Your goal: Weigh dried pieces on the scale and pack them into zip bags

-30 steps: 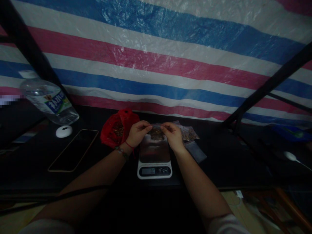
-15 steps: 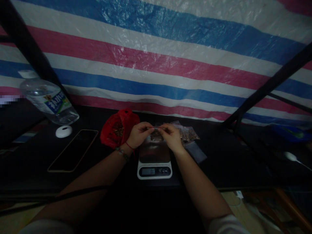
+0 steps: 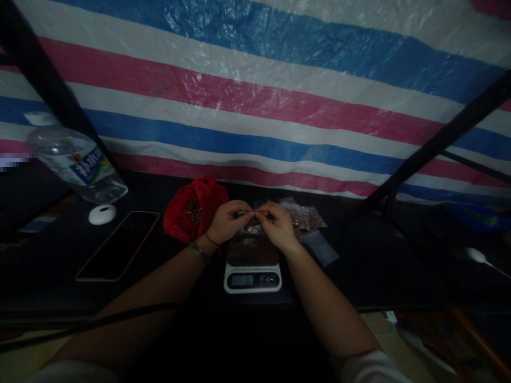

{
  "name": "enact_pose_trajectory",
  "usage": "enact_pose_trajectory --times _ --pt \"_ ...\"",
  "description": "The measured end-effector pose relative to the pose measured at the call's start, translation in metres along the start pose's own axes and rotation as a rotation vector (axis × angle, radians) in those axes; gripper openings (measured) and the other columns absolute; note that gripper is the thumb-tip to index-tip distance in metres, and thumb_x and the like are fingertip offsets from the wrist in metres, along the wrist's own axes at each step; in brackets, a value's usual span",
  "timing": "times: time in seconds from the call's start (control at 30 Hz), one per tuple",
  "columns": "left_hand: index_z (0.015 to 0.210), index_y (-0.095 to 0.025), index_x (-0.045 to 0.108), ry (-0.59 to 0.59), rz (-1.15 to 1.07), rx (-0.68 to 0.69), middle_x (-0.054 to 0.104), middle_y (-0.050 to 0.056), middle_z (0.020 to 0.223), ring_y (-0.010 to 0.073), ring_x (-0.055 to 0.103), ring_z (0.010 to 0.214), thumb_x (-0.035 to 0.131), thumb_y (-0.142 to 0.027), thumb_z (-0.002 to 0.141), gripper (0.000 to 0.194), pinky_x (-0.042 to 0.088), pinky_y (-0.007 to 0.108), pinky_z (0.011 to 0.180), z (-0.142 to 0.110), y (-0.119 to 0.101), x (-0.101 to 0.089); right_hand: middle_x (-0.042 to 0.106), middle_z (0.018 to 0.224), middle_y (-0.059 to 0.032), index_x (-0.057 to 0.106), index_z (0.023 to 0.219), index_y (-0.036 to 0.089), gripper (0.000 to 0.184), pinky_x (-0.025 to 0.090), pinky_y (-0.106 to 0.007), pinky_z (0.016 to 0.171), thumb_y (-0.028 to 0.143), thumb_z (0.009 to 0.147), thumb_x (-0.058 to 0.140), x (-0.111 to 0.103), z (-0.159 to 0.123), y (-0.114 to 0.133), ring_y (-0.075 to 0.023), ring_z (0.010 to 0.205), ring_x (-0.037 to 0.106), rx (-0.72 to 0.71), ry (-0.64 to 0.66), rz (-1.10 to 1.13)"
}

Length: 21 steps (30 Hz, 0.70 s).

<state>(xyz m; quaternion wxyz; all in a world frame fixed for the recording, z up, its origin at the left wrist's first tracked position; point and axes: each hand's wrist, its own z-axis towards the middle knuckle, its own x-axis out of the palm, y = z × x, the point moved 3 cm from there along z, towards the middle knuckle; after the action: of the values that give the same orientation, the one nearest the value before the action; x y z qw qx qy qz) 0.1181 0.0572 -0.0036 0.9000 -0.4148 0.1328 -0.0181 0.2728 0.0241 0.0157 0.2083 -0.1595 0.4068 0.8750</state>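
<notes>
Over the far part of a white digital scale (image 3: 253, 282), my left hand (image 3: 229, 222) and my right hand (image 3: 278, 224) meet, thumbs and fingertips pinched together. Between them they grip the top edge of a small clear zip bag (image 3: 253, 230) with brownish bits inside. Much of the bag is hidden by the fingers. Left of my left hand lies an open red plastic bag (image 3: 175, 217) holding more small brown pieces. Beyond my right hand are several filled zip bags (image 3: 309, 217), and an unfilled clear zip bag (image 3: 321, 248) lies flat nearer me.
On the left of the black table (image 3: 383, 266) are a phone (image 3: 118, 246), a white earbud case (image 3: 102, 214) and a large clear bottle (image 3: 75, 159). A white spoon (image 3: 477, 256) lies at the right. Striped plastic sheeting (image 3: 255, 106) and dark metal posts stand behind.
My fingertips have shifted slightly along the zip bag's top edge, with the thumbs closer together. The whole view has moved very slightly; the other things stay put.
</notes>
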Motion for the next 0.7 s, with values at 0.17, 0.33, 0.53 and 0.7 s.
enact_pose_trajectory --times 0.17,0.33,0.53,0.7 --pt "0.073 -0.017 0.067 -0.008 -0.008 -0.043 0.066 0.005 0.077 0.0156 0.062 0.073 0.066 -0.033 0.076 0.016 0.05 0.027 0.068 0.001 -0.003 -0.001 0.067 0.074 -0.0013 0.068 0.074 0.022 0.009 0.047 -0.028 0.068 0.027 0.08 0.063 -0.001 0.0 0.0 -0.0158 0.072 0.06 0.062 -0.02 -0.001" --pt "0.071 -0.016 0.067 -0.041 -0.043 -0.089 0.066 0.005 0.076 0.0157 0.061 0.072 0.068 -0.036 0.074 0.02 0.05 0.027 0.068 0.005 -0.003 -0.006 0.069 0.075 -0.0015 0.071 0.076 0.024 0.012 0.048 -0.03 0.071 0.03 0.081 0.062 -0.005 0.001 -0.004 -0.0171 0.074 0.063 0.111 -0.064 0.078" --pt "0.068 -0.016 0.069 -0.087 -0.092 -0.153 0.065 0.003 0.07 0.014 0.06 0.067 0.069 -0.037 0.072 0.021 0.049 0.025 0.063 0.006 0.002 -0.01 0.071 0.077 -0.0022 0.073 0.076 0.024 0.013 0.05 -0.032 0.075 0.032 0.08 0.063 -0.009 0.002 -0.012 -0.0182 0.076 0.064 0.164 -0.142 0.123" --pt "0.071 -0.016 0.072 -0.11 -0.131 -0.22 0.07 0.005 0.076 0.016 0.063 0.071 0.07 -0.037 0.071 0.021 0.051 0.028 0.067 0.004 0.007 -0.009 0.07 0.098 -0.0028 0.068 0.1 0.024 0.029 0.051 -0.031 0.079 0.033 0.072 0.07 0.0 0.001 -0.019 -0.0176 0.087 0.065 0.213 0.002 0.267"
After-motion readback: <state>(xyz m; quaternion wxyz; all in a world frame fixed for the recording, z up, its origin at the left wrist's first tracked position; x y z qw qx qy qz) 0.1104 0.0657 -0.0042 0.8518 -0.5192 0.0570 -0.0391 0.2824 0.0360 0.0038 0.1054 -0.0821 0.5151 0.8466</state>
